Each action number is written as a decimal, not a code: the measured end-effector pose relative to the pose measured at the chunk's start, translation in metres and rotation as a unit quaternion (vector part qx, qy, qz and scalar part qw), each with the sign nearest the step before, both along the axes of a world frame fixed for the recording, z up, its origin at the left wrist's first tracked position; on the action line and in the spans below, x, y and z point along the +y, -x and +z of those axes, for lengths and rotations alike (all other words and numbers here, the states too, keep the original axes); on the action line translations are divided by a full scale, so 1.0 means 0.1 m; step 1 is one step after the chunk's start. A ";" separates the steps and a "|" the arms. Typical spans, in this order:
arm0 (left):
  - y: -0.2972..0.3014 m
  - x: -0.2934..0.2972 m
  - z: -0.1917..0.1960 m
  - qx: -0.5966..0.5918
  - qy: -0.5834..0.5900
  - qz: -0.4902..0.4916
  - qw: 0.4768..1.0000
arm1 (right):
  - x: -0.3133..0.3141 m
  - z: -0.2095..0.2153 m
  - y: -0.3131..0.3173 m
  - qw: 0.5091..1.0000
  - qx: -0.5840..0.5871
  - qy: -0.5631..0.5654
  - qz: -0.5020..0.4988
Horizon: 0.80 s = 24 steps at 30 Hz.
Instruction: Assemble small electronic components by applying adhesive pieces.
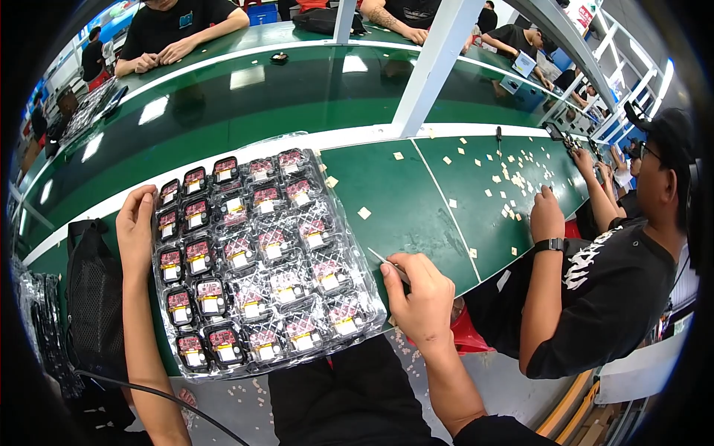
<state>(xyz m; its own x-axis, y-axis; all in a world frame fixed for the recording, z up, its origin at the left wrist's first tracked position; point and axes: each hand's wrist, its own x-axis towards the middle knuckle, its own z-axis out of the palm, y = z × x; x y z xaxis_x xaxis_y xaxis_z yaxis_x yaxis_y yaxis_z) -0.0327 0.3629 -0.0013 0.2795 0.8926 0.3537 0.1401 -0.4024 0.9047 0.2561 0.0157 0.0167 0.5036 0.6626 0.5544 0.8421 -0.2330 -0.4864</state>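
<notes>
Right grip (pixel 422 293) is closed on a slim pointed metal tool (pixel 388 264); left grip (pixel 137 223) is curled at the far left corner of a clear plastic tray (pixel 370 297), though whether it is clamped there cannot be told. By a green worktop (pixel 405 189), a neighbouring person's black shirt (pixel 621 312) is marked with white lettering. Between both hands, the tray is set at the worktop's near edge and filled with rows of black-cased units (pixel 198 257) with red boards. White labels (pixel 210 305) are borne on these, any print too small to be read. Small pale squares (pixel 364 213) are scattered rightward.
</notes>
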 end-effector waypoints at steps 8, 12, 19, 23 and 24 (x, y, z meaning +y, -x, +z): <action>0.00 0.03 -0.03 0.010 -0.019 -0.001 1.000 | -0.01 -0.01 0.00 1.000 -0.007 -0.004 -0.002; 0.03 0.02 -0.03 0.004 -0.010 0.003 1.000 | 0.00 0.00 0.01 1.000 0.004 -0.002 -0.001; 0.00 0.00 -0.02 0.014 -0.015 0.002 1.000 | -0.02 0.05 0.03 1.000 0.028 0.013 -0.002; 0.03 0.02 -0.04 0.018 -0.020 0.006 1.000 | -0.01 0.03 0.04 0.999 0.029 0.014 -0.002; -0.02 0.02 -0.04 0.015 -0.018 0.001 1.000 | -0.03 0.03 0.01 1.000 0.014 0.007 -0.006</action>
